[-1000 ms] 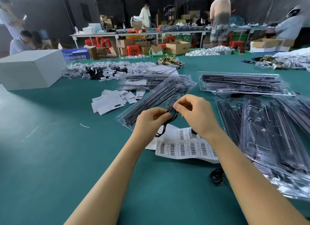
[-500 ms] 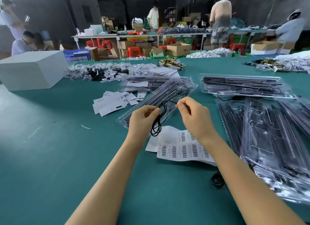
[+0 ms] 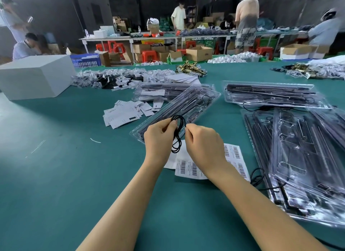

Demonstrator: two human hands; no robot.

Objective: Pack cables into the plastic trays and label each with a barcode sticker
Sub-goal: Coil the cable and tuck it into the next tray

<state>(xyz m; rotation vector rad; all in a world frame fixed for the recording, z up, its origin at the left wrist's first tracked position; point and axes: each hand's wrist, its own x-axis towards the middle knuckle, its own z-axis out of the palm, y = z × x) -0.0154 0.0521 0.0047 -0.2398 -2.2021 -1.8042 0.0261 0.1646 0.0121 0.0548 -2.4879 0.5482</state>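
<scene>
Black thin coiled cable (image 3: 178, 134) hangs at frame centre, pinched between the left hand (image 3: 158, 138) and right hand (image 3: 202, 145), above a white barcode sticker sheet (image 3: 190, 168) and clear plastic tray (image 3: 177, 108) on the green worktop (image 3: 65, 176).

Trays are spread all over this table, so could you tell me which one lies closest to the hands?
The angled tray, lying diagonally just beyond both hands; the others sit farther back or off to the right.
</scene>
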